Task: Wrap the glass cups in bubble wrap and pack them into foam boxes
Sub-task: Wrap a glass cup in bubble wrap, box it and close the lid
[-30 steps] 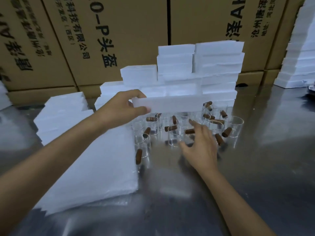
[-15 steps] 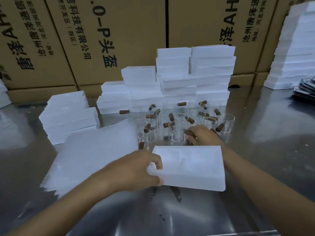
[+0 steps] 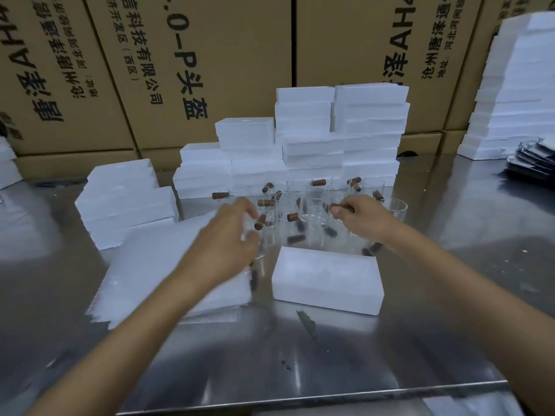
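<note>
A: Inspection, taking the foam box [image 3: 328, 280] lying flat on the desk [image 3: 450, 265] as reference. What is left of it?

B: Far left and behind, a low stack of foam slabs [image 3: 126, 202]. Just beside its left edge, a pile of bubble wrap sheets [image 3: 156, 271]. The left hand [image 3: 231, 238] hovers over that pile's far corner; it is motion-blurred, fingers curled, close against a glass cup [image 3: 264, 244] with a brown handle. Whether that grip has closed on anything, I cannot tell.

A: Directly behind the box?

B: A cluster of glass cups [image 3: 315, 205] with brown handles, standing on the desk. Behind them, a stepped wall of foam boxes [image 3: 309, 145], then cardboard cartons [image 3: 210, 55].

A: And to the right?

B: The right hand [image 3: 360, 220], behind the box's right end, pinches the brown handle of a held cup [image 3: 313, 216]; the grip is closed on it. Far right, another foam stack [image 3: 516, 94] and a pile of dark flat items [image 3: 534, 160]
</note>
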A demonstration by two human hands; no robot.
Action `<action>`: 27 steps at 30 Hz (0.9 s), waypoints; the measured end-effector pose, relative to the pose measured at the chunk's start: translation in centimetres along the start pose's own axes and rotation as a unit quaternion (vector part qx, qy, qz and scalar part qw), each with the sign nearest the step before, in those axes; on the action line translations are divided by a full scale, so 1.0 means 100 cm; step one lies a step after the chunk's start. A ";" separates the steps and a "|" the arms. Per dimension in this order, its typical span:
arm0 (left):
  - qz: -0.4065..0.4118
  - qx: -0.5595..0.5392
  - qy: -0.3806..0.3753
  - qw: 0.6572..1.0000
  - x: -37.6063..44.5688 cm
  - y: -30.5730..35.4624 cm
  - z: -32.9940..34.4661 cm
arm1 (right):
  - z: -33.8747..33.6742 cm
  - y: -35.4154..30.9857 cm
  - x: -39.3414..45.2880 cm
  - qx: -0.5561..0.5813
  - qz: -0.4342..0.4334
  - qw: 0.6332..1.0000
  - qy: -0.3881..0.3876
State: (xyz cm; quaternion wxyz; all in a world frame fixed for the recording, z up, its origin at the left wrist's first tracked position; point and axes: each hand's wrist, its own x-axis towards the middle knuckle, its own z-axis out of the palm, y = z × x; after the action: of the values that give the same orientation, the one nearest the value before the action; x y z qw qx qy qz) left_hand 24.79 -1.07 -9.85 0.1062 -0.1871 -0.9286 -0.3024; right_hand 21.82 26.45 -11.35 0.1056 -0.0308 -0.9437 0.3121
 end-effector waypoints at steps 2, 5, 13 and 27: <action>-0.089 0.096 -0.008 0.991 0.016 -0.024 -0.017 | -0.003 -0.014 -0.009 0.035 -0.005 0.999 -0.003; -0.165 0.182 -0.121 0.962 0.026 -0.050 -0.015 | -0.004 -0.036 -0.023 0.099 -0.009 0.995 -0.024; -0.112 -0.016 -0.023 0.993 0.018 -0.059 -0.025 | -0.001 -0.080 -0.056 0.188 0.007 0.978 -0.084; -0.041 -0.118 -0.025 0.992 -0.010 -0.014 -0.033 | -0.005 -0.107 -0.091 0.161 -0.097 0.976 -0.108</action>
State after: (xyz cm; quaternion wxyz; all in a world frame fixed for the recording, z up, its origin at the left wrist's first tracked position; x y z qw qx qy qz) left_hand 25.42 -4.40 -8.31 0.0475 -0.1679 -0.8956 -0.4093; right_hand 30.87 17.00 -6.19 0.0364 0.1117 -0.8855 0.4496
